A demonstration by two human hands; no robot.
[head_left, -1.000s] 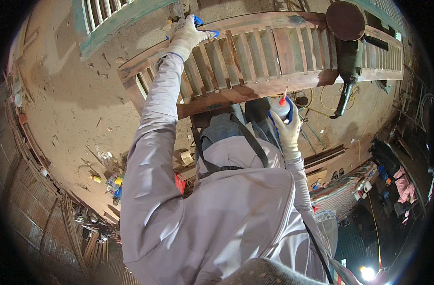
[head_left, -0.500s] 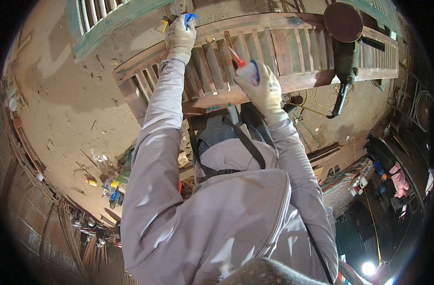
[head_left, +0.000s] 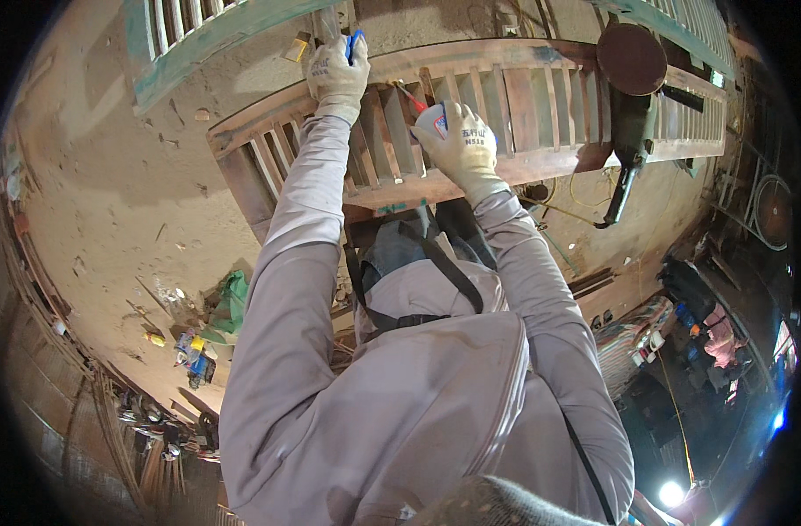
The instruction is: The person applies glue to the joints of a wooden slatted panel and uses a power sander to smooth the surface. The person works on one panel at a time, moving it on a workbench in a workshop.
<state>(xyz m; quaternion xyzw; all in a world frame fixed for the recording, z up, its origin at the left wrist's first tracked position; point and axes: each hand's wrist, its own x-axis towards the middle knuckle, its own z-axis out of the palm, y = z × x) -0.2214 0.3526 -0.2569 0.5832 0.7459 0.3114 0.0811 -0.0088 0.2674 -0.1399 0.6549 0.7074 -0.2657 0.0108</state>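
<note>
In a pale work glove, my right hand [head_left: 467, 151] is wrapped round a white squeeze bottle [head_left: 432, 121] with a red nozzle [head_left: 417, 103]. The nozzle points up and left, its thin tip near the upper ends of the slats in a brown wooden slatted panel [head_left: 541, 159]. My left hand [head_left: 337, 77], also gloved, is closed at the panel's far edge. Something blue [head_left: 356, 44] sticks out between its thumb and fingers; its kind is hidden by the glove.
A power tool [head_left: 632, 131] with a round brown disc [head_left: 632, 60] rests on the panel's right part. Greenish slatted frames [head_left: 234, 37] lie beyond. A small yellowish block [head_left: 297, 47] is beside my left hand. A green cloth or bag [head_left: 232, 300] lies on the floor.
My right hand has moved left with the bottle, bringing its nozzle closer to the slats' upper ends. My left hand has shifted only slightly and keeps the blue thing.
</note>
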